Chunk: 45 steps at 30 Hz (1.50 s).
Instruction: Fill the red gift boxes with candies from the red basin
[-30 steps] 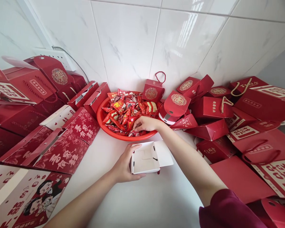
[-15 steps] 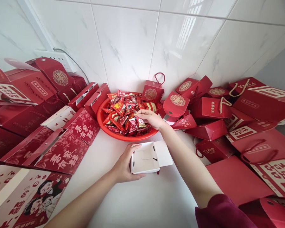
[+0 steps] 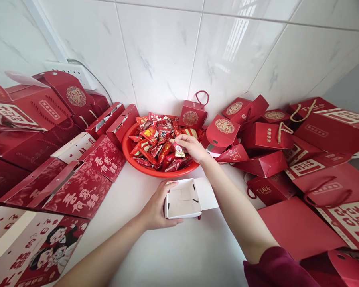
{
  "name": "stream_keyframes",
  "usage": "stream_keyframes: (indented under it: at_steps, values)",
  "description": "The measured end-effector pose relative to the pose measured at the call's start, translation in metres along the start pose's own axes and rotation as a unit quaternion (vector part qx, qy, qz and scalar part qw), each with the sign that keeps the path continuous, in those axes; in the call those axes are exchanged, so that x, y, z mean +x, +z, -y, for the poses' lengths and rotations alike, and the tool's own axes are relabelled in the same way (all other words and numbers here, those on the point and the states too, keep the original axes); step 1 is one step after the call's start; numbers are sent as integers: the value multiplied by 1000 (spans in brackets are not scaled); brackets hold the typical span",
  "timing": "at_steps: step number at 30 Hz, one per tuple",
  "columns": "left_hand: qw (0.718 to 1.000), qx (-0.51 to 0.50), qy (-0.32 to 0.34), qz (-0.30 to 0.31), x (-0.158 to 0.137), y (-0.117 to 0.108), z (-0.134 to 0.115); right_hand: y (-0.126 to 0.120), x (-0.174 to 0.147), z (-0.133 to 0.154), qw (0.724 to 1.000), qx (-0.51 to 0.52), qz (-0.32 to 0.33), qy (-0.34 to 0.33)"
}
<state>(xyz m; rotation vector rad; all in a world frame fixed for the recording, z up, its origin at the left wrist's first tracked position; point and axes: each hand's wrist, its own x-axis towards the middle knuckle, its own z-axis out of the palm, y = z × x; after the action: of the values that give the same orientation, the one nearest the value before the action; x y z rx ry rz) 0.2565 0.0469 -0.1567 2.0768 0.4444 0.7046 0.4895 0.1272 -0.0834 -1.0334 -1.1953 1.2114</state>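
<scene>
My left hand [image 3: 158, 207] is closed around the side of a small box [image 3: 182, 199], whose white inside faces up with its flap folded out to the right. No contents show in the box. Over the right part of a red basin [image 3: 151, 172], my right hand [image 3: 193, 147] pinches a wrapped candy [image 3: 178, 150] with a pale, gold-edged wrapper. Beneath it, the basin holds a heap of red-wrapped candies [image 3: 152, 147].
A red gift box [image 3: 194, 115] with a cord handle stands behind the basin. More red boxes [image 3: 266, 135] are piled at right. Flat gift bags [image 3: 77, 187] and boxes [image 3: 56, 103] crowd the left. A tiled wall [image 3: 158, 52] closes the back; a power strip [image 3: 73, 73] lies left.
My right hand has lifted slightly, and the pale candy now shows more clearly in its fingers. My left hand and the white-lined box stay in place.
</scene>
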Motion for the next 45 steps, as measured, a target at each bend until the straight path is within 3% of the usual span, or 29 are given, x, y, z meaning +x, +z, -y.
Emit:
stream_keyframes:
  at_steps: [12, 23, 32, 37, 39, 41, 43, 45]
  values:
    - [1000, -3, 0, 0, 0, 1, 3, -3, -2, -3, 995, -42, -49, -73]
    - [1000, 2, 3, -2, 0, 0, 2, 0, -1, -1, 999, 6, -36, -34]
    - [1000, 7, -4, 2, 0, 0, 2, -1, -5, 3, 998, 40, -11, -55]
    - [1000, -11, -10, 5, -1, 1, 4, -3, -31, 17, 996, 72, -11, -56]
    - [1000, -15, -8, 1, -2, 2, 6, -6, -52, 26, 996, 70, 11, -49]
    - [1000, -20, -7, 0, -2, 3, 8, -8, -74, 35, 996, 36, 76, -24]
    - [1000, -25, -7, 0, -3, 4, 8, -9, -93, 45, 985, -54, 165, 25]
    - [1000, -23, -5, -2, -2, 4, 8, -6, -106, 53, 959, -202, 198, 35]
